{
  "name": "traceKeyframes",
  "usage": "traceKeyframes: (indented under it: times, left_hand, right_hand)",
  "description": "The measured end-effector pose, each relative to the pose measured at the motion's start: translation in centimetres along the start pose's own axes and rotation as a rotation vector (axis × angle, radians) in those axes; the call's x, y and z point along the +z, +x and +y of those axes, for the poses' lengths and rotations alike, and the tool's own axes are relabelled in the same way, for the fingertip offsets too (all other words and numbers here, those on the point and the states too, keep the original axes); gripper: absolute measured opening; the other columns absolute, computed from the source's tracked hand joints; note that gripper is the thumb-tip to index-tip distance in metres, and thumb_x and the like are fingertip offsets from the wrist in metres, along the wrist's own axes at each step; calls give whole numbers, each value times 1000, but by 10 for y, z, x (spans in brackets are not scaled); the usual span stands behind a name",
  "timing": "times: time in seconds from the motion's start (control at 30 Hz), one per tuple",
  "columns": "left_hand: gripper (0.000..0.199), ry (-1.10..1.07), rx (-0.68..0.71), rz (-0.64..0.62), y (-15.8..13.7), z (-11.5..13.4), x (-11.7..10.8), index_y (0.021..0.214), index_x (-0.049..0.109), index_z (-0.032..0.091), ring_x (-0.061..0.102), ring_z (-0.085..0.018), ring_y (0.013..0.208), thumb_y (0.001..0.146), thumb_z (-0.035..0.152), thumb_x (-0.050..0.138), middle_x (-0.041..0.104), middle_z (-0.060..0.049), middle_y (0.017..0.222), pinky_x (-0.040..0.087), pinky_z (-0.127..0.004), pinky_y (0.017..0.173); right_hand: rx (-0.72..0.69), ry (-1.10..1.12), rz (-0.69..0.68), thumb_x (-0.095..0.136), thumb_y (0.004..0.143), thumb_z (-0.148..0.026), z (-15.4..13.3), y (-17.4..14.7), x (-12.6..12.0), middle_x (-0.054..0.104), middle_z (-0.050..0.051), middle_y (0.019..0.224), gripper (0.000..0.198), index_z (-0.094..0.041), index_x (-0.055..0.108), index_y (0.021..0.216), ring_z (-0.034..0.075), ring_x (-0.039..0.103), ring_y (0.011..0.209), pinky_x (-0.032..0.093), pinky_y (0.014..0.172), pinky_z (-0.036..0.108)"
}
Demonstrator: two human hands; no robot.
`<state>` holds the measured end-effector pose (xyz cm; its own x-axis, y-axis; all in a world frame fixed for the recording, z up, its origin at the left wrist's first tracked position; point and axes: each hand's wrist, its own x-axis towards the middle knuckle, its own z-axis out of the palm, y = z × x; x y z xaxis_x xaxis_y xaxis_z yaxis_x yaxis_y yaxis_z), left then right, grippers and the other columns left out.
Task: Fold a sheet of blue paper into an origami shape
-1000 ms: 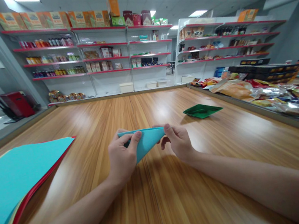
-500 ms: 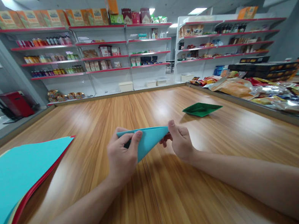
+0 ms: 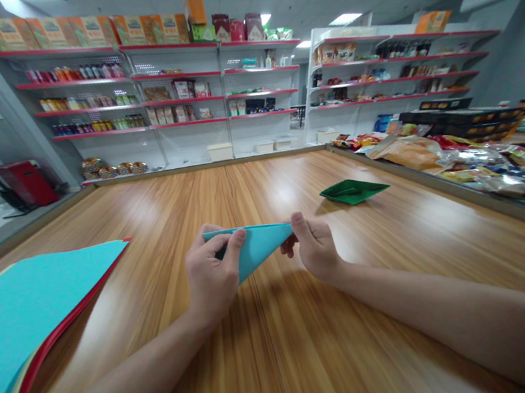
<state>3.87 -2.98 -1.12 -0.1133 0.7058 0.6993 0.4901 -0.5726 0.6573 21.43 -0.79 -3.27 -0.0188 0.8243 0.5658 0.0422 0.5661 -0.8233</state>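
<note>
A folded piece of light blue paper [image 3: 261, 245], triangular with its long edge on top, is held up over the wooden table [image 3: 293, 367]. My left hand [image 3: 211, 266] is closed on its left end, thumb on the near face and fingers behind. At the pointed right end, my right hand [image 3: 316, 246] pinches the tip between thumb and fingers. Beyond my right hand a folded green paper boat [image 3: 354, 191] rests on the table. To my left lies a stack of coloured paper sheets [image 3: 33, 311], blue on top with cream and red beneath.
Along the right side, past a raised table edge [image 3: 445, 195], lie many packaged snacks [image 3: 485, 164] and black boxes [image 3: 468, 123]. Stocked shelves [image 3: 185, 102] stand behind the table. A red box-shaped object [image 3: 29, 183] is on the floor at far left.
The view has shifted very slightly. Both hands keep their hold on the blue paper, with hardly any change in its position or shape.
</note>
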Motion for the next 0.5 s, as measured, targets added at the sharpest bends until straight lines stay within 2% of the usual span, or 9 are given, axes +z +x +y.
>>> traceKeyframes:
  times: [0.17, 0.5]
  left_hand:
    - [29, -14, 0, 23, -1, -2, 1, 61, 65, 18, 53, -14, 67, 85, 33, 59, 54, -2, 72, 43, -27, 63]
    - [28, -48, -49, -33, -2, -5, 2, 63, 67, 18, 54, -14, 69, 84, 35, 60, 55, -1, 71, 44, -26, 65]
  right_hand:
    - [24, -49, -87, 47, 88, -54, 1, 1, -2, 57, 2, 51, 50, -14, 59, 61, 10, 50, 41, 37, 38, 21]
    - [27, -46, -60, 49, 89, -50, 0, 0, -1, 56, 0, 49, 45, -15, 57, 62, 9, 49, 40, 35, 37, 20]
